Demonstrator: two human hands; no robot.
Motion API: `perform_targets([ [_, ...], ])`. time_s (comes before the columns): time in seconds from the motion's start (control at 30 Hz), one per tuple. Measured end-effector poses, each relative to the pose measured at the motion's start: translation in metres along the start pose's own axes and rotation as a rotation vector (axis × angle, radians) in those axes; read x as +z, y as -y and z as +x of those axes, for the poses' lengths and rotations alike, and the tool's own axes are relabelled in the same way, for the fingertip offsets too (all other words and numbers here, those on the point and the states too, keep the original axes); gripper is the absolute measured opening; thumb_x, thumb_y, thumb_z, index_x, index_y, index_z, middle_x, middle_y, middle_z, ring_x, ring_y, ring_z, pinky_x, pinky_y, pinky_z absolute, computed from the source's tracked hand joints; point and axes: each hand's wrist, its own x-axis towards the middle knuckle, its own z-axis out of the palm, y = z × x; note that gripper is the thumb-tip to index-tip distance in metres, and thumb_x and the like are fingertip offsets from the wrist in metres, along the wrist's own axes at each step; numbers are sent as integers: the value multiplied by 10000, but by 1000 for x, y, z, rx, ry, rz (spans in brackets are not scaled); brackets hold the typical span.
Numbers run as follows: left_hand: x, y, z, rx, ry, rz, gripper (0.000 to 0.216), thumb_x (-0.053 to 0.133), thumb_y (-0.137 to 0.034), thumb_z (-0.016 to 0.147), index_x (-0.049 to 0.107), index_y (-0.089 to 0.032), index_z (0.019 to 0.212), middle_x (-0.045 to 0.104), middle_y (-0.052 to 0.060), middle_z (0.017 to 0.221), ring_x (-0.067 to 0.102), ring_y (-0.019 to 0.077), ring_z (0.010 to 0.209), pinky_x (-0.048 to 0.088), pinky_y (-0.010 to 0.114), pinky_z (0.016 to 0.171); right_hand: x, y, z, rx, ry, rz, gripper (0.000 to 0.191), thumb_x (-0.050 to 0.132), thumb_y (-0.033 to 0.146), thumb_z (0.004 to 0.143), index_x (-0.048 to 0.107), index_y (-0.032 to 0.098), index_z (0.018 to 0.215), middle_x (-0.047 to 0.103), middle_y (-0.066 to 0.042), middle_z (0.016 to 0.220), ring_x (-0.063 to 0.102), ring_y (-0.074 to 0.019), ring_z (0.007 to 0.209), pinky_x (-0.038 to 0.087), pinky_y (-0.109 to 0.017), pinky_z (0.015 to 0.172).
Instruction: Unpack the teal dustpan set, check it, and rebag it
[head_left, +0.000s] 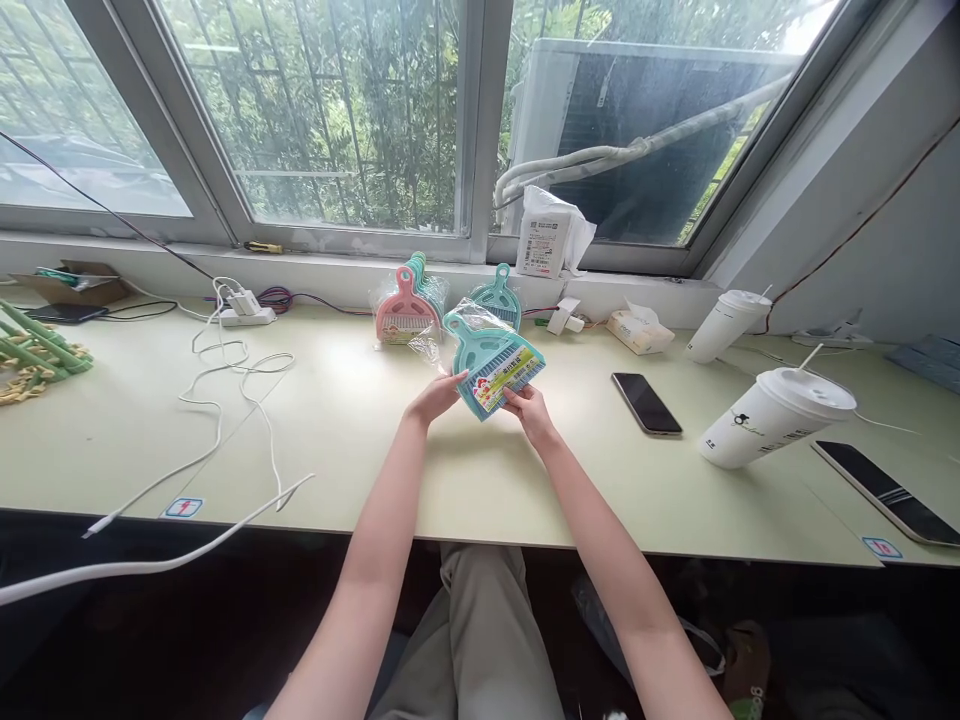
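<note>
Between my two hands is a teal dustpan and brush set [480, 348] in clear plastic wrap, tilted, with a yellow label across its bristles. My left hand [437, 397] grips its lower left edge. On the lower right edge, my right hand [531, 412] closes with the thumb over the label. Behind it on the table stands a pink dustpan set [406, 308], wrapped too, at the front of a row with green ones. Another teal dustpan set [501, 290] stands just behind the held one, partly hidden by it.
White cables [219, 400] trail over the table [337, 450] at left, near a power strip [247, 312]. To the right are a black phone [646, 403], a tissue pack [640, 330], two white cups [776, 418] and a second phone [889, 490]. A boxed package [547, 240] sits on the sill.
</note>
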Motion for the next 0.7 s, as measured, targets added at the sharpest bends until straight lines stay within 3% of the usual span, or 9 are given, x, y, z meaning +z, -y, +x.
perform_targets([
  [0.17, 7, 5, 1, 21, -36, -112, 420, 621, -364, 817, 608, -136, 1170, 673, 113, 1132, 592, 288, 1130, 424, 445, 1008, 1, 2, 0, 38, 29, 18, 428, 836, 315, 586, 673, 159, 950, 718, -69, 1020, 676, -219, 952, 578, -349, 842],
  [0.37, 16, 11, 3, -39, 114, -139, 416, 666, -327, 795, 621, -115, 1149, 659, 130, 1170, 602, 285, 1105, 411, 446, 1006, 2, 1, 0, -45, -111, 89, 429, 857, 329, 542, 667, 154, 884, 722, -69, 984, 673, -224, 948, 563, -366, 873],
  [0.57, 25, 12, 5, 55, -62, -171, 403, 636, -385, 823, 621, -153, 1152, 666, 108, 1151, 587, 285, 1126, 399, 456, 1021, 5, -4, 1, -45, -131, 94, 421, 857, 319, 537, 662, 159, 873, 723, -69, 967, 674, -231, 944, 576, -382, 848],
  [0.7, 35, 21, 7, -30, 50, -131, 465, 657, -395, 801, 599, -136, 1183, 629, 135, 1214, 559, 306, 1169, 387, 463, 1035, 3, 0, 1, -83, -175, 106, 423, 850, 324, 542, 656, 157, 878, 720, -78, 976, 670, -241, 962, 572, -389, 860],
])
